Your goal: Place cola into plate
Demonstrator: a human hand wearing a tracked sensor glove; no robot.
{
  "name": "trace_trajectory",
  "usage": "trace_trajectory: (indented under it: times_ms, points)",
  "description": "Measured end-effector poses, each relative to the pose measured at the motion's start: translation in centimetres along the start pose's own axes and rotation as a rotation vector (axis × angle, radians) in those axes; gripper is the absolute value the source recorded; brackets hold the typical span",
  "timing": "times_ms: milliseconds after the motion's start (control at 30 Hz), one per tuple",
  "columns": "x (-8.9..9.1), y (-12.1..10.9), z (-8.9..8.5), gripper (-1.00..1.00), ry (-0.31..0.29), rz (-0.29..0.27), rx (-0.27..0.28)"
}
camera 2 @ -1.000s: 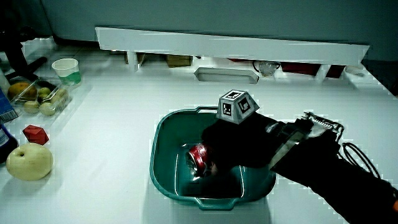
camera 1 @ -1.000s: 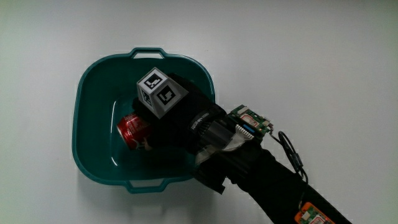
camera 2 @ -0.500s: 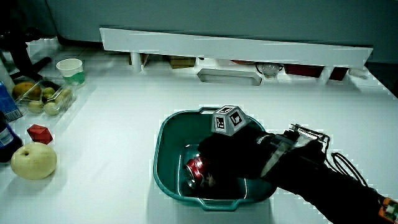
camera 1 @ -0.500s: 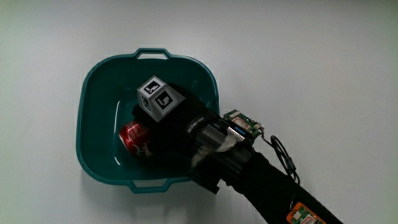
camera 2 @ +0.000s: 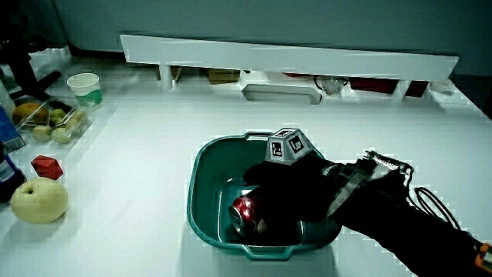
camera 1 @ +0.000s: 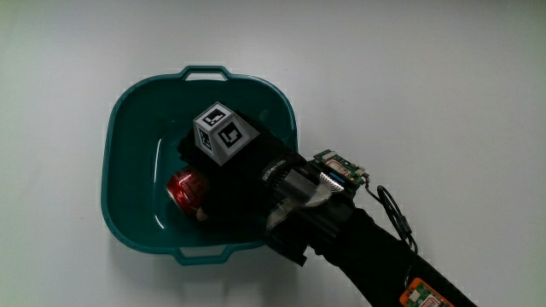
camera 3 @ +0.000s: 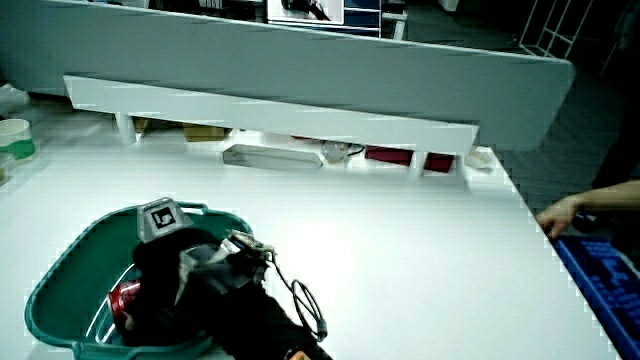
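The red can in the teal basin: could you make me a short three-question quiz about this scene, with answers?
1. True or false: the red can lies inside the teal basin.
2. Where is the hand? A) over the pear B) inside the basin, on the can C) beside the paper cup
3. Fill in: in a side view, the pear lies on the table beside a small red ____.

Key: 1 true. 2 B; the grip is closed on the can. 3 block.
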Motion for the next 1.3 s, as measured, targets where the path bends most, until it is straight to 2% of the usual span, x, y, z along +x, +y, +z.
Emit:
trace_trajectory:
  times_ms: [67,100,167,200,267,300,333,367,400,433,500,567,633,667,733,767,800,833,867,900,933,1000,1067,1100,1133,1167,1200,1233,1267,1300]
  points:
    - [0.0,-0.4,0.1,-0.44,0.0,0.003,0.017]
    - [0.3,-0.5,0.0,-0.48,-0.003,-0.023,0.016]
    - [0.7,-1.0,-0.1,-0.56,0.021,-0.013,-0.006]
    - [1.1,-1.4,-0.1,-0.59,0.032,-0.038,0.016]
    - [1.5,-2.5,0.1,-0.67,0.072,0.004,0.015]
    - [1.6,-3.4,0.7,-0.7,0.097,0.029,0.048]
    - [1.8,-3.8,0.8,-0.74,0.089,0.023,0.032]
    - [1.9,-4.3,0.8,-0.78,0.081,0.001,0.095]
    - [1.9,-5.1,1.2,-0.81,0.097,0.034,0.12]
    - [1.9,-5.2,1.3,-0.85,0.093,0.038,0.1]
    - [1.9,-5.5,1.3,-0.93,0.064,0.021,0.118]
    - [2.1,-5.2,1.1,-1.0,0.08,0.027,0.077]
    - [2.4,-5.2,0.8,-1.0,0.078,0.012,0.051]
    - [2.6,-5.2,0.5,-1.0,0.084,0.01,0.019]
    - [3.0,-5.7,0.3,-1.0,0.082,-0.008,0.027]
    - [3.1,-5.9,0.1,-1.0,0.089,-0.001,-0.002]
    - [3.7,-5.6,-0.5,-1.0,0.086,-0.061,-0.014]
    - [3.8,-6.1,-0.5,-1.0,0.097,-0.025,-0.031]
    - [4.0,-6.5,-0.5,-1.0,0.072,-0.097,0.034]
    - [3.8,-7.2,-0.2,-1.0,0.075,-0.045,0.057]
    - [3.5,-8.0,0.2,-1.0,0.113,0.003,0.033]
    - [3.0,-8.7,0.3,-1.0,0.081,0.021,0.059]
    - [3.0,-8.5,-0.6,-1.0,0.061,-0.013,-0.009]
    - [3.1,-8.6,-0.9,-1.0,0.074,-0.008,-0.05]
    - [3.4,-8.6,-1.4,-1.0,0.044,-0.065,-0.013]
    - [3.3,-9.2,-1.2,-1.0,0.051,-0.054,0.003]
    - [3.3,-9.6,-1.3,-1.0,0.055,-0.049,-0.011]
    - [3.6,-9.7,-1.8,-1.0,0.009,-0.097,0.048]
    - [3.4,-10.4,-1.7,-1.0,0.006,-0.057,0.082]
    - [3.8,-10.3,-2.6,-1.0,0.017,-0.119,0.041]
